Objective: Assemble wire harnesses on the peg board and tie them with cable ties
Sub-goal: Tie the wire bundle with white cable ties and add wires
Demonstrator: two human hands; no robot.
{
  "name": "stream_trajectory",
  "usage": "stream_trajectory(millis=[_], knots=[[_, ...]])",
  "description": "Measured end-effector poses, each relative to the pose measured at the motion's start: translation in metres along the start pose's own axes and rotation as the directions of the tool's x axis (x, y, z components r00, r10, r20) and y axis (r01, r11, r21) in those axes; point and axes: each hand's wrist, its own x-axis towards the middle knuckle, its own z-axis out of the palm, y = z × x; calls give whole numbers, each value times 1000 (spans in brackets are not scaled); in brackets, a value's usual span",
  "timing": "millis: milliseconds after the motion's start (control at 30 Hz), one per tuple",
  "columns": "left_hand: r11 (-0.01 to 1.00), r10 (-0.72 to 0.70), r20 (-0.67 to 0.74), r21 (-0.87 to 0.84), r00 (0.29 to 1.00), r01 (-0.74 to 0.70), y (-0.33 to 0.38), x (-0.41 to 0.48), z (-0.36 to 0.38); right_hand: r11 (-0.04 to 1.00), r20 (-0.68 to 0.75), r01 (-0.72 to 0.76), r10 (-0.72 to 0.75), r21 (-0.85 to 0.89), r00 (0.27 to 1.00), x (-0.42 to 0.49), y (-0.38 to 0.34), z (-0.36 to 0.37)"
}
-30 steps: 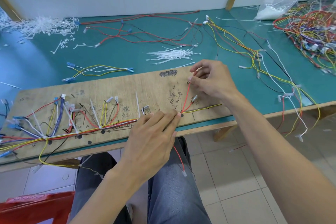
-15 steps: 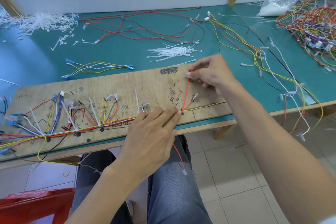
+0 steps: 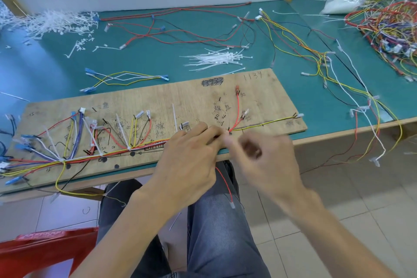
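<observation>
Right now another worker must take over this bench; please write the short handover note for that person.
Left hand: fingers lie fairly straight on the wire bundle beside the junction, holding it against the board.
Right hand: blurred next to the junction; its grip cannot be told.
Done: bundle tied at several places on the left; red wire and yellow wire routed to their pegs.
Left: no tie visible at the junction; a loose red wire hangs off the board edge; tie tails look untrimmed. Spare cable ties lie behind the board.
</observation>
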Motion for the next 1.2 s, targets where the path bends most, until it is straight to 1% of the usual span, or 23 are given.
stream_trajectory(millis=[67,100,133,167,200,233,300,367,433,500,567,633,700,800,867,933,967,1100,1200], knots=[[1000,0,14,7,1000,-1,-1,0,-1,992,152,-105,115,-74,982,-45,5,3],[1000,-2,22,12,1000,2,-1,1,-1,984,269,-174,178,-37,947,-59,7,7],[1000,-5,28,13,1000,4,-1,0,-2,967,380,-251,212,54,900,-69,11,12],[1000,-8,30,9,1000,8,-1,0,-2,937,484,-321,219,138,847,-73,13,16],[1000,-11,32,1,999,11,-1,0,-3,910,556,-369,212,187,804,-74,13,16],[1000,-13,34,-6,999,13,-1,0,-4,893,578,-401,219,206,786,-73,15,14],[1000,-12,39,-5,999,12,-1,0,-5,849,564,-463,259,254,784,-66,25,-1],[1000,-14,40,1,999,14,0,-1,-5,807,500,-503,312,309,808,-52,35,-26],[1000,-11,30,5,999,11,0,-2,-3,740,421,-541,375,401,826,-35,44,-49],[1000,-5,12,2,1000,5,1,-3,-2,669,407,-543,369,508,836,-18,49,-62],[1000,7,-12,4,1000,-7,1,-4,0,625,422,-547,354,557,834,-2,50,-64],[1000,24,-31,14,999,-24,1,-9,3,576,438,-587,392,569,809,14,49,-63],[999,38,-43,2,998,-37,0,-13,4,487,481,-644,429,590,765,27,51,-63],[998,67,-34,0,997,-67,-2,-15,5,331,598,-724,411,606,688,39,58,-69],[996,83,-20,41,996,-82,-2,-13,5,299,635,-745,393,596,665,43,62,-72],[993,88,-2,74,996,-88,-1,-12,7,336,625,-735,386,590,678,46,63,-70],[992,90,6,91,996,-90,0,-12,7,383,602,-712,381,588,702,47,62,-68],[981,92,23,168,996,-94,5,-11,8,636,454,-565,351,526,819,61,50,-63],[977,73,51,199,996,-82,6,-12,7,802,350,-441,311,403,884,79,42,-53]])
